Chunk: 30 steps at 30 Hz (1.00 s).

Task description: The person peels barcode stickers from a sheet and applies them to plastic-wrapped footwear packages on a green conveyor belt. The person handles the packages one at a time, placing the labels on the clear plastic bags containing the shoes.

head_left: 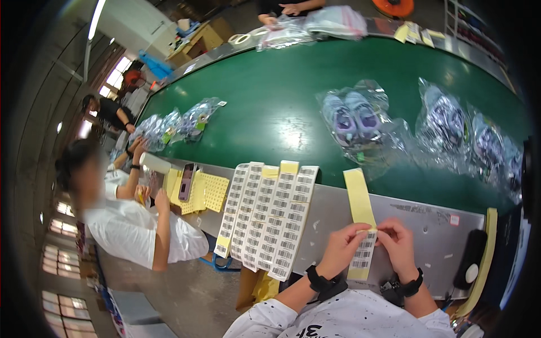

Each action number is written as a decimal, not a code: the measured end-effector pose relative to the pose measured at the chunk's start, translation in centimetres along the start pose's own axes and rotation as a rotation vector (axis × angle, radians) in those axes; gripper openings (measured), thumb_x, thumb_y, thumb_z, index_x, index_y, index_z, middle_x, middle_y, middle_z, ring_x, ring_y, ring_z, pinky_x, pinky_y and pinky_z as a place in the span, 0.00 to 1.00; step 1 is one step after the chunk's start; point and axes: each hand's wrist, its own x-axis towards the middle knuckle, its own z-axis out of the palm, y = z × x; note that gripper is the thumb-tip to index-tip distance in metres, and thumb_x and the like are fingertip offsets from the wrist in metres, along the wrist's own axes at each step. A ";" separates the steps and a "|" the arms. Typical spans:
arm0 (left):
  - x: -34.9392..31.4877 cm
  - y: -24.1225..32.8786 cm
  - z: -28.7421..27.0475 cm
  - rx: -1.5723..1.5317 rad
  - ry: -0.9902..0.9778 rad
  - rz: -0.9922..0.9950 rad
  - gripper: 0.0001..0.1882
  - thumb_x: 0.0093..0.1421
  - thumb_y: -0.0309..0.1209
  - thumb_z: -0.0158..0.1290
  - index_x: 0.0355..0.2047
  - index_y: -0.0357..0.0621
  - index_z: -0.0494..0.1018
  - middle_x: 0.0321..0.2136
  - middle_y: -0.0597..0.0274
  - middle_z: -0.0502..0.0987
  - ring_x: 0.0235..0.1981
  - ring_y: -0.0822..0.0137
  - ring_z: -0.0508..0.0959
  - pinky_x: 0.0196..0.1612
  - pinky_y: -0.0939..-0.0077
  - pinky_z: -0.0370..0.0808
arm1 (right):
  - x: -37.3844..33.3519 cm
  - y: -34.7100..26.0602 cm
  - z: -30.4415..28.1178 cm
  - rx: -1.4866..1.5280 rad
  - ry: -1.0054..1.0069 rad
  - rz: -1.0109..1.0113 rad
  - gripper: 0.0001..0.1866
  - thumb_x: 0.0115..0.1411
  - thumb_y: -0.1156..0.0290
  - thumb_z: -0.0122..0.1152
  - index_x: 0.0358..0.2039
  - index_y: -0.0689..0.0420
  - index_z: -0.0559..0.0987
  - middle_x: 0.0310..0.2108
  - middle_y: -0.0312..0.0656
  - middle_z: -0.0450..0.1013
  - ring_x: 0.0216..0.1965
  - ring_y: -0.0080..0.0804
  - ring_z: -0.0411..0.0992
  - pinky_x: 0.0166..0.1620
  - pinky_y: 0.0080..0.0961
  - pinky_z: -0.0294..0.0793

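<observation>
A long strip of barcode labels (362, 256) lies in front of me, its far half bare yellow backing paper (358, 194). From the left, my left hand (342, 246) pinches the strip between thumb and fingertips. My right hand (397, 245) is closed at the opposite edge, its fingertips meeting the strip near the left ones. Whether a label is partly lifted there is too small to tell. To the left, several strips of barcode labels (265, 217) lie side by side, overhanging the metal ledge (324, 217).
Bagged shoes (352, 118) and more bagged shoes (445, 121) sit on the green conveyor belt (270, 112). At my left a person in white (141, 225) works beside yellow label sheets (214, 191). A black object (472, 253) lies right. Another person's hands (282, 14) handle plastic bags across the belt.
</observation>
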 end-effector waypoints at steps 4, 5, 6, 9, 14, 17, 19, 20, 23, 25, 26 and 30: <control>-0.1 -0.1 -0.3 0.121 0.043 0.167 0.11 0.64 0.27 0.52 0.44 0.38 0.76 0.27 0.58 0.80 0.27 0.74 0.78 0.32 0.78 0.73 | -0.3 -0.3 0.8 -0.227 0.001 -0.015 0.02 0.59 0.82 0.57 0.33 0.67 0.77 0.33 0.37 0.69 0.31 0.20 0.71 0.32 0.15 0.74; -0.3 -0.2 -0.4 0.162 0.037 0.198 0.10 0.63 0.27 0.52 0.44 0.39 0.76 0.27 0.56 0.80 0.26 0.72 0.78 0.31 0.77 0.73 | -0.4 -0.6 1.0 -0.279 0.002 -0.014 0.02 0.59 0.82 0.57 0.32 0.67 0.77 0.33 0.38 0.69 0.30 0.21 0.71 0.31 0.15 0.73; -0.4 -0.3 -0.3 0.130 0.030 0.207 0.10 0.63 0.27 0.52 0.44 0.39 0.76 0.27 0.55 0.79 0.25 0.70 0.78 0.31 0.77 0.73 | -0.3 -0.8 1.1 -0.334 0.007 -0.021 0.02 0.59 0.82 0.57 0.32 0.67 0.77 0.33 0.38 0.69 0.29 0.21 0.71 0.31 0.15 0.73; -0.3 -0.7 -0.4 0.049 0.016 0.231 0.10 0.63 0.28 0.51 0.42 0.39 0.76 0.26 0.53 0.78 0.24 0.67 0.77 0.31 0.74 0.72 | -0.5 -0.5 0.3 -0.382 -0.032 0.024 0.02 0.59 0.82 0.57 0.32 0.67 0.78 0.32 0.38 0.69 0.27 0.20 0.70 0.29 0.15 0.71; -0.3 -1.2 -0.3 -0.003 0.022 0.253 0.09 0.63 0.27 0.51 0.42 0.39 0.76 0.27 0.51 0.79 0.26 0.58 0.79 0.32 0.70 0.73 | -0.8 -0.4 0.9 -0.411 0.003 -0.035 0.01 0.58 0.83 0.58 0.29 0.66 0.77 0.31 0.38 0.69 0.26 0.20 0.68 0.27 0.14 0.69; 0.1 -1.7 -0.2 -0.007 0.030 0.279 0.09 0.62 0.26 0.51 0.41 0.38 0.76 0.28 0.49 0.79 0.27 0.55 0.79 0.32 0.69 0.73 | -0.8 -0.3 1.0 -0.420 0.021 -0.069 0.01 0.57 0.84 0.58 0.29 0.66 0.77 0.30 0.38 0.68 0.25 0.20 0.68 0.27 0.14 0.69; 0.2 -1.7 -0.3 -0.007 0.027 0.270 0.09 0.62 0.26 0.51 0.41 0.38 0.76 0.27 0.49 0.79 0.27 0.55 0.79 0.32 0.68 0.73 | -0.7 -0.5 1.0 -0.430 0.019 -0.071 0.02 0.57 0.84 0.58 0.28 0.65 0.77 0.30 0.38 0.69 0.25 0.20 0.68 0.26 0.14 0.69; 0.2 -1.5 -0.5 0.001 0.022 0.259 0.09 0.62 0.26 0.51 0.40 0.37 0.76 0.27 0.49 0.79 0.26 0.56 0.78 0.32 0.69 0.73 | -0.6 -0.5 1.0 -0.430 0.015 -0.063 0.02 0.57 0.84 0.58 0.28 0.65 0.77 0.30 0.38 0.69 0.25 0.20 0.68 0.26 0.14 0.69; 0.2 -1.4 -0.5 0.016 0.047 0.249 0.09 0.62 0.26 0.51 0.40 0.37 0.76 0.25 0.51 0.78 0.24 0.61 0.77 0.30 0.71 0.72 | -0.5 -0.4 0.8 -0.437 0.006 -0.059 0.02 0.57 0.84 0.59 0.27 0.65 0.77 0.29 0.37 0.69 0.24 0.20 0.68 0.26 0.14 0.69; 0.3 -1.2 -0.5 0.016 0.070 0.234 0.09 0.62 0.27 0.51 0.40 0.37 0.76 0.23 0.53 0.77 0.23 0.65 0.75 0.28 0.72 0.70 | -0.4 -0.2 0.7 -0.449 0.005 -0.084 0.02 0.57 0.83 0.59 0.27 0.65 0.77 0.28 0.37 0.69 0.24 0.20 0.69 0.26 0.14 0.69; 0.1 -1.2 -0.3 0.011 0.076 0.210 0.09 0.62 0.27 0.51 0.40 0.37 0.77 0.22 0.54 0.77 0.22 0.67 0.74 0.28 0.73 0.70 | -0.6 -0.2 0.8 -0.446 0.001 -0.093 0.02 0.56 0.83 0.59 0.27 0.65 0.77 0.27 0.37 0.70 0.24 0.20 0.69 0.26 0.14 0.69; -0.3 -0.7 -0.6 0.068 0.100 0.178 0.10 0.62 0.28 0.53 0.42 0.37 0.77 0.22 0.57 0.77 0.22 0.73 0.73 0.26 0.76 0.70 | -0.7 -0.5 1.5 -0.437 -0.010 -0.106 0.02 0.56 0.82 0.60 0.26 0.66 0.77 0.27 0.36 0.70 0.23 0.20 0.69 0.25 0.14 0.70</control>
